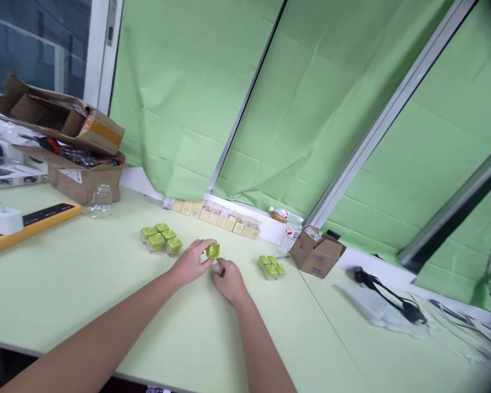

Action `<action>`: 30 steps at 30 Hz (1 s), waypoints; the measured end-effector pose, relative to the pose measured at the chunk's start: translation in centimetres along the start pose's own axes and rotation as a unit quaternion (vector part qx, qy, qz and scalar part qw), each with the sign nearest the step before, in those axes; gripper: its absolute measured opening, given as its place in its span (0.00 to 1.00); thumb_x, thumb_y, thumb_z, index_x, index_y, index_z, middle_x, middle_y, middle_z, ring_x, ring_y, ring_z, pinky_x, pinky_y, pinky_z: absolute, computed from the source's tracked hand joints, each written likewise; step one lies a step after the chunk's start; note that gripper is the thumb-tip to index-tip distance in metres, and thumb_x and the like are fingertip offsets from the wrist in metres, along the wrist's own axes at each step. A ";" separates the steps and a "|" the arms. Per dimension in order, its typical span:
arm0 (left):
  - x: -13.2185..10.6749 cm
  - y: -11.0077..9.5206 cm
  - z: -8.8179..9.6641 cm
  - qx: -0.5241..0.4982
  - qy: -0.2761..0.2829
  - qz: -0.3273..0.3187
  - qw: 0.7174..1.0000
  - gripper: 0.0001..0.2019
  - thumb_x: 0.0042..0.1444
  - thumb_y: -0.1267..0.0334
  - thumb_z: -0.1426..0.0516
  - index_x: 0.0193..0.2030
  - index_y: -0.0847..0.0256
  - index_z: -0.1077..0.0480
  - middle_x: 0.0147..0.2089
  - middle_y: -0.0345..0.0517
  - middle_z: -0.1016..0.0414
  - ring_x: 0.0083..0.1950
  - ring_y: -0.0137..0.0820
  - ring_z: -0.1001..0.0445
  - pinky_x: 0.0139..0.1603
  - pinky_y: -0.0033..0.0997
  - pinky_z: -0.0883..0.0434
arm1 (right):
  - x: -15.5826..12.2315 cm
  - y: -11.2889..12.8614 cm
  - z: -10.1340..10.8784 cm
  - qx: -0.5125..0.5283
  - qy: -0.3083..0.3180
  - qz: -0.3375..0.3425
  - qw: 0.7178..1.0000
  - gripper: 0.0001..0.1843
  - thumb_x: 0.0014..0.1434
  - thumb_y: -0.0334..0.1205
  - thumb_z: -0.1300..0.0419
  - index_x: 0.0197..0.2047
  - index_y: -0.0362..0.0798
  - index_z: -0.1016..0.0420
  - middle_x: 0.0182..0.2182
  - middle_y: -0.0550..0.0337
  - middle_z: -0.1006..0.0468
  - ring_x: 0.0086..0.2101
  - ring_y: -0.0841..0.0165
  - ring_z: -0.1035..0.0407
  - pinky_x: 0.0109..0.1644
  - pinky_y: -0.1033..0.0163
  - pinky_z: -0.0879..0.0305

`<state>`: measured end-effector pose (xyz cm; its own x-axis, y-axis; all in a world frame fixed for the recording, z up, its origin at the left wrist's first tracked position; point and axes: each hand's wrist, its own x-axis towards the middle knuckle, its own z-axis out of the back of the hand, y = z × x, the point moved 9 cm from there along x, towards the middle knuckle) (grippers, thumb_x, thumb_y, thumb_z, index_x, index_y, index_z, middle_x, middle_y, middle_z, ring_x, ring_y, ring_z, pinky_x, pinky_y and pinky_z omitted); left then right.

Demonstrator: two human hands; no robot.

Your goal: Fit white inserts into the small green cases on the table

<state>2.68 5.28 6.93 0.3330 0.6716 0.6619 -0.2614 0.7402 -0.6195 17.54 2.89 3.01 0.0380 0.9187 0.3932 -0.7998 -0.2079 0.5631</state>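
My left hand (194, 262) pinches a small green lid (213, 251), its hollow inside turned toward me. Close beside it, the fingers of my right hand (229, 282) are closed round a small pale, see-through piece (218, 268), mostly hidden by the fingers; it looks like a small container, but its kind is hard to make out. To the left of my hands stands a cluster of small see-through containers with green lids (156, 242). A second cluster of green-lidded containers (271, 267) stands to the right of my right hand.
A row of small cardboard boxes (219, 216) lines the back of the table (180, 333). Plastic bottles (290, 234) and a cardboard box (316, 255) stand at back right, with cables (393, 300) beyond. At left are an orange power strip (45, 219), a glass jar (101, 202) and cartons (84, 183).
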 end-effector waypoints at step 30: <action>-0.1 1.8 -1.8 -0.406 -0.001 0.200 0.892 0.18 0.48 0.56 0.35 0.45 0.62 0.26 0.45 0.49 0.22 0.49 0.38 0.25 0.53 0.39 0.31 | 0.6 1.9 1.0 0.287 -0.046 -0.046 0.956 0.11 0.54 0.45 0.39 0.34 0.46 0.22 0.31 0.58 0.23 0.30 0.68 0.33 0.35 0.63 0.36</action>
<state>3.78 6.47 4.98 0.3580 0.8769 0.3206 0.3832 0.1751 -0.9069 16.65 2.73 5.05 0.1665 0.9138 0.3705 -0.3318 -0.3019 0.8937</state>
